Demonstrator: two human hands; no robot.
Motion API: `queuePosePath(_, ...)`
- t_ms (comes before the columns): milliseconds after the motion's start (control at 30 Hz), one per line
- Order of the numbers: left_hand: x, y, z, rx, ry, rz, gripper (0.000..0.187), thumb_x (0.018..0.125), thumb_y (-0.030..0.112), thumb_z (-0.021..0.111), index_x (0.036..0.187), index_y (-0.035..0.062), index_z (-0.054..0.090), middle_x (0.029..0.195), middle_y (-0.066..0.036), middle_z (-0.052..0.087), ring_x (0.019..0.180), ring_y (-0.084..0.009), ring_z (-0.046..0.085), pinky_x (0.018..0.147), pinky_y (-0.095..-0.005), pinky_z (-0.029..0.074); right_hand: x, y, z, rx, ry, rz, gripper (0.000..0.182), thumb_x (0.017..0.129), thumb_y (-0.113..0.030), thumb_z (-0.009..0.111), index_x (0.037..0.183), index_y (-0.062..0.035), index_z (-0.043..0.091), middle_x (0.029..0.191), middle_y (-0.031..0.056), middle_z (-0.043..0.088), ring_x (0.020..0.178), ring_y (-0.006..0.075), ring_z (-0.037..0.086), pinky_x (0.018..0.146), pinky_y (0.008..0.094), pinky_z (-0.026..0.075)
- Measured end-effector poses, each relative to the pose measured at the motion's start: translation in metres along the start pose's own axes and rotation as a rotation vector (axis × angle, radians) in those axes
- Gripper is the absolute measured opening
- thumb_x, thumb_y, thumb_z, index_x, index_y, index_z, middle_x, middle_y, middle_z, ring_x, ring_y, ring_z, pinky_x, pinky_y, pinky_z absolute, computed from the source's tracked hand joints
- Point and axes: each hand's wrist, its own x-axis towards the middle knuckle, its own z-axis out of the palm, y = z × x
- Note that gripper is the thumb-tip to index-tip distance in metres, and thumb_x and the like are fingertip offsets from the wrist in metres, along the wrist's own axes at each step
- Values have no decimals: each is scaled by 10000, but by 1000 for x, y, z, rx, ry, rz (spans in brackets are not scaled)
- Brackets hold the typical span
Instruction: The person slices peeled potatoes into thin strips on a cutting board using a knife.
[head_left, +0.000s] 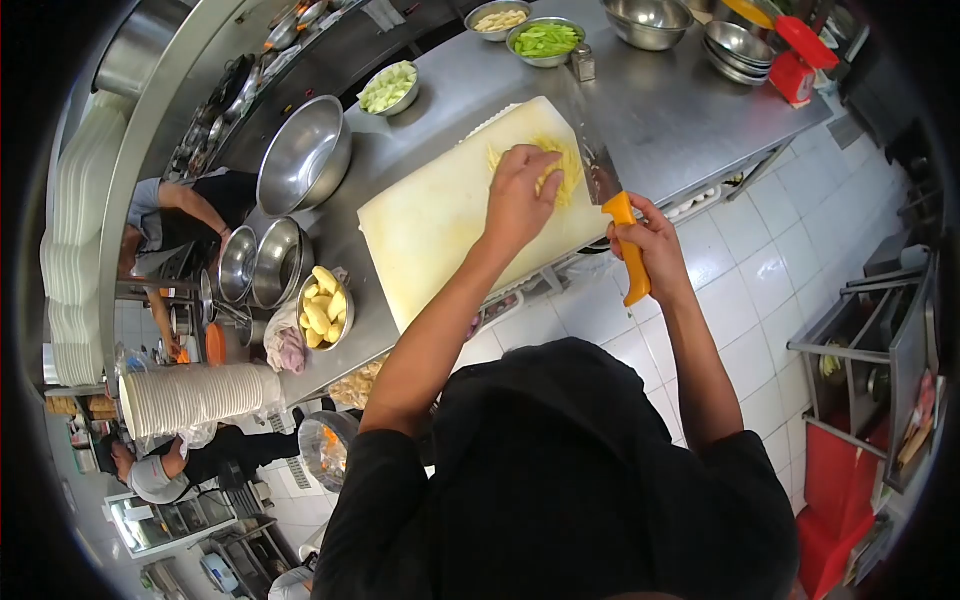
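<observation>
A white cutting board (430,215) lies on the steel counter, with a pile of thin pale-yellow strips (568,165) near its right end. At the edge of that pile is my left hand (518,195), its fingers bent and the thumb held apart from them. I see nothing held in it; whether the fingertips touch the strips is hard to tell. My right hand (655,245) is wrapped round the orange handle of a large knife (630,268). The knife's wide blade points away from me, beyond the board's right edge, with small bits stuck to it.
A bowl of peeled yellow pieces (325,310) stands left of the board, near empty steel bowls (305,155). Bowls of cut green vegetables (545,40), a shaker (583,65) and a red scale (800,65) stand farther back. Other people (190,210) work at left.
</observation>
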Motion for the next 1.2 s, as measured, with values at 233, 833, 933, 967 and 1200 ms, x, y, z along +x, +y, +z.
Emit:
queuePosePath(233, 12, 5, 17, -8, 61, 134, 206, 863, 87, 717, 1061, 31, 721, 1139, -121, 661, 1052, -317, 615, 896, -403, 508, 8, -4, 15, 2, -55, 1, 529, 846, -37, 658, 1353, -4, 513, 889, 95, 688, 714, 145, 628, 684, 258, 514)
queuePosePath(833, -11, -8, -1, 137, 7, 61, 610, 724, -31, 711, 1308, 110, 610, 1388, -181, 462, 1137, -316, 612, 1010, -376, 488, 25, -2, 18, -223, -28, -277, 449, 878, 39, 635, 1304, -7, 498, 953, 107, 674, 741, 127, 591, 648, 243, 468)
queuePosePath(933, -30, 7, -24, 145, 117, -62, 321, 803, 62, 719, 1122, 60, 679, 1185, -147, 590, 1041, -319, 624, 938, -392, 505, 21, -4, 34, -194, -73, -266, 448, 876, 65, 606, 1300, -8, 483, 935, 114, 662, 749, 135, 587, 668, 246, 470)
queuePosePath(967, -41, 3, -33, 125, 74, -126, 239, 822, 87, 717, 1056, 49, 693, 1109, -139, 618, 1007, -320, 627, 907, -399, 511, 19, -3, 37, -211, -113, -258, 446, 876, 72, 594, 1299, -7, 479, 930, 116, 659, 752, 137, 587, 672, 247, 470)
queuePosePath(1200, -160, -10, -123, 113, 266, -530, 120, 876, 135, 722, 878, 17, 701, 854, -132, 665, 767, -308, 651, 672, -390, 526, 4, 41, 66, -385, -325, -85, 478, 820, 45, 576, 1283, -8, 472, 903, 100, 653, 745, 132, 602, 686, 257, 493)
